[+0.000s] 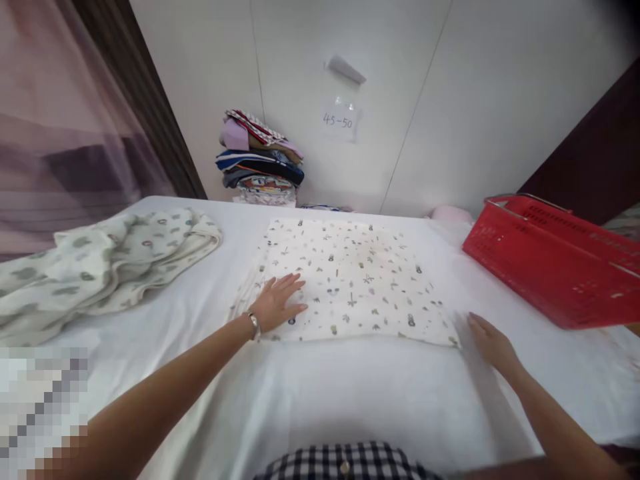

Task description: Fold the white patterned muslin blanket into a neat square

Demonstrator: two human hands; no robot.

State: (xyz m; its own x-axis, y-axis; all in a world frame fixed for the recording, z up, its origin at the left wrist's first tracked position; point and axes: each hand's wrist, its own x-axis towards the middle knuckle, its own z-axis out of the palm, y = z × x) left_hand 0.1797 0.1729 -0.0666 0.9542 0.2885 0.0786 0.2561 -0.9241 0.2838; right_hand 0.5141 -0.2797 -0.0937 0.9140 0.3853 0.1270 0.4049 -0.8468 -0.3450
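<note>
A white cloth (350, 280) with small grey and green prints lies folded into a flat rectangle on the white-covered table (350, 387). My left hand (277, 303) rests flat on its left part, fingers spread, a bracelet (255, 325) at the wrist. Just beyond the cloth's near right corner is my right hand (493, 341), its fingers stretched out and close together, low over the table cover. It holds nothing that I can see. Whether its fingertips touch the cover, I cannot tell.
On the left lies a crumpled cream blanket (115, 260) with grey-green patches. A stack of folded clothes (261, 160) stands at the back by the white wall, below and left of a paper label (340, 121) reading 45-50. To the right sits a red plastic basket (545, 260).
</note>
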